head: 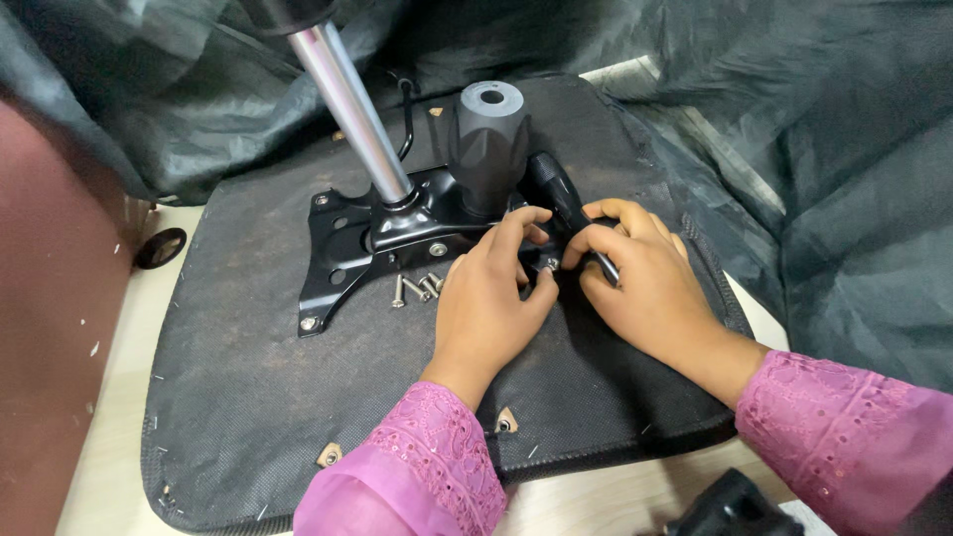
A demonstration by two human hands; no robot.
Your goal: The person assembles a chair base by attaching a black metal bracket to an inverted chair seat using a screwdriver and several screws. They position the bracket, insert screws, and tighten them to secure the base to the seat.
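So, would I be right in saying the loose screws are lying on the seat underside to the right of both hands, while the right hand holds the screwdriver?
Not quite. In the head view the loose screws lie to the left of the left hand, beside the black metal plate. The rest stands: they lie on the seat underside, and the right hand holds the screwdriver.

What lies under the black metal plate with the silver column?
The black metal plate lies on the dark fabric seat underside, with loose screws beside it. Its right end is covered by the left hand and right hand.
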